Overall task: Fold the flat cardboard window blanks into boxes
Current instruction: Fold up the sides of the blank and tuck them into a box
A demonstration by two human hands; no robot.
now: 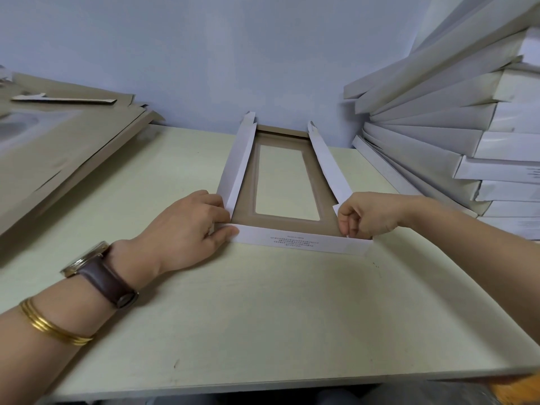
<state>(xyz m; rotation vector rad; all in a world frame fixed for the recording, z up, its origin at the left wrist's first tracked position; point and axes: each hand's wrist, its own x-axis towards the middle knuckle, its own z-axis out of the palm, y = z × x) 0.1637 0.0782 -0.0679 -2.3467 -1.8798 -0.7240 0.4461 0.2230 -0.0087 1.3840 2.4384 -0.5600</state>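
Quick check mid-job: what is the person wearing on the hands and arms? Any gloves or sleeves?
No gloves: the left hand and right hand are bare, and no sleeves show on either forearm. The left wrist carries a wristwatch with a dark brown strap and a silver-toned case; further up that forearm sit thin gold bangles. The right wrist wears nothing.

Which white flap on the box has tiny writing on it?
The near flap, running crosswise; the left flap and right flap look plain.
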